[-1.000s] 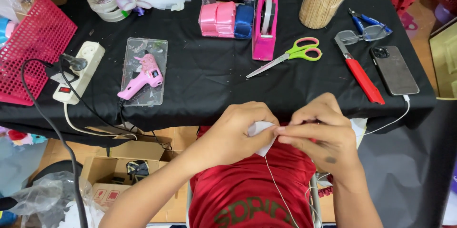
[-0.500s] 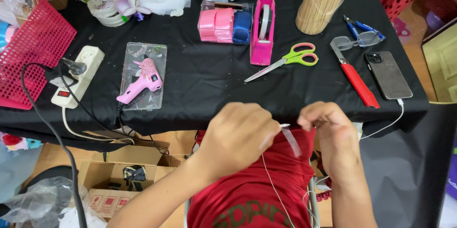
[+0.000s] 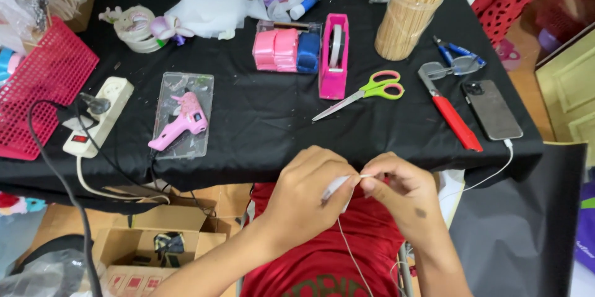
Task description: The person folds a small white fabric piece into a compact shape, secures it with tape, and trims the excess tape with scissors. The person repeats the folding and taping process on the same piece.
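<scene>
My left hand [image 3: 307, 195] and right hand [image 3: 403, 195] met near table [image 3: 260, 136] edge, both grips pinched shut on white strip [image 3: 339, 184]; thin thread [image 3: 350, 247] hung below.

Left hand [image 3: 310, 195] and right hand [image 3: 403, 195] pinch a white strip [image 3: 338, 184] together at lower centre, thin thread [image 3: 350, 250] dangling below, bench [image 3: 266, 129] above.

A black-clothed table [image 3: 260, 129] is carrying a pink glue gun [image 3: 180, 126] on a clear tray [image 3: 184, 115] near its left front, green-handled scissors [image 3: 365, 93] at its middle, a pink tape dispenser [image 3: 334, 55] behind them, and a phone [image 3: 491, 109] and a red-handled cutter [image 3: 451, 115] toward its right edge.
</scene>
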